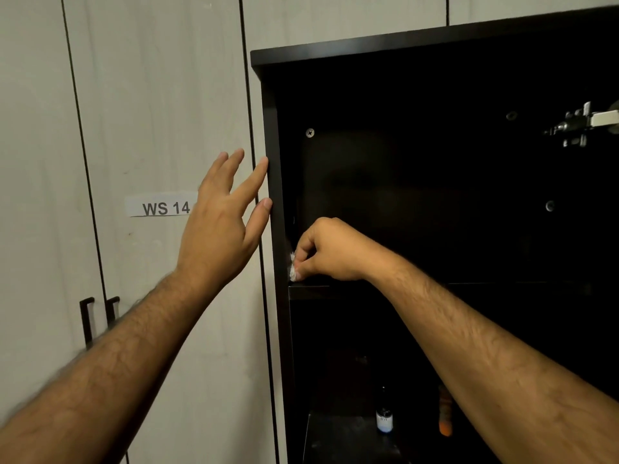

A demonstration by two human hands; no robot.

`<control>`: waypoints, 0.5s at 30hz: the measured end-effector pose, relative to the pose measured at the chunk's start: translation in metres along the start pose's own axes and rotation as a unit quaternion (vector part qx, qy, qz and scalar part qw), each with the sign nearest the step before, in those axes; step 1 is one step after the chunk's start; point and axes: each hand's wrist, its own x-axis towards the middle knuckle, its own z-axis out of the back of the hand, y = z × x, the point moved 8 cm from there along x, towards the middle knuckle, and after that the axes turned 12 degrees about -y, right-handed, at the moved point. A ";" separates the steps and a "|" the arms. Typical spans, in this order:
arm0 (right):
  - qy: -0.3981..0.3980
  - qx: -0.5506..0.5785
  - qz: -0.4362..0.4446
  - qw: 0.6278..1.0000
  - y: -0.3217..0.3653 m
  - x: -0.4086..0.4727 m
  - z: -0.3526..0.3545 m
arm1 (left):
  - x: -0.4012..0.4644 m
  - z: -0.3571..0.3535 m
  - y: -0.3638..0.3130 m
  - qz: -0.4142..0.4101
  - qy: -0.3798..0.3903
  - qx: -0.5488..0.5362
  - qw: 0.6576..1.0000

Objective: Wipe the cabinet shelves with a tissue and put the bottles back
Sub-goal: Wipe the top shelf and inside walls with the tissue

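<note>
From the head camera, the right hand (330,251) has its fingers curled closed around a small crumpled white tissue (293,266), pressing it into the near left corner of the upper shelf (310,291) of the dark cabinet (418,38), right against the left side panel. The tissue looks light, soft and easily torn, so it is probably best kept wadded and pinched from behind with the fingertips, as it is now, and not dragged hard over the shelf edge. The left hand (222,222) is spread open and holds nothing, its index finger and thumb tips resting on the cabinet's front left edge. The upper compartment appears empty, though it is very dark. The compartment below holds a small dark bottle (384,416) with a pale label, upright, and to its right an orange bottle (445,413), partly hidden by the right forearm.
</note>
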 end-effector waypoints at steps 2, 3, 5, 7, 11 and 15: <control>0.027 -0.021 0.016 0.999 0.005 -0.002 -0.002 | -0.002 0.000 0.000 0.005 -0.001 0.000 1.000; 0.042 -0.025 0.023 0.999 0.007 -0.002 -0.002 | -0.003 0.000 -0.001 0.005 0.000 -0.001 1.000; 0.067 -0.022 0.035 0.997 0.011 -0.004 -0.003 | -0.005 -0.001 -0.001 0.006 0.004 -0.001 1.000; 0.071 -0.015 0.040 0.997 0.011 -0.003 -0.004 | -0.005 -0.001 0.000 0.008 0.007 0.002 1.000; 0.067 0.032 0.040 0.996 0.010 -0.007 -0.004 | -0.006 -0.001 -0.001 0.010 -0.003 0.003 1.000; 0.075 0.049 0.037 0.995 0.012 -0.010 -0.002 | -0.008 -0.001 -0.003 0.011 -0.016 -0.006 1.000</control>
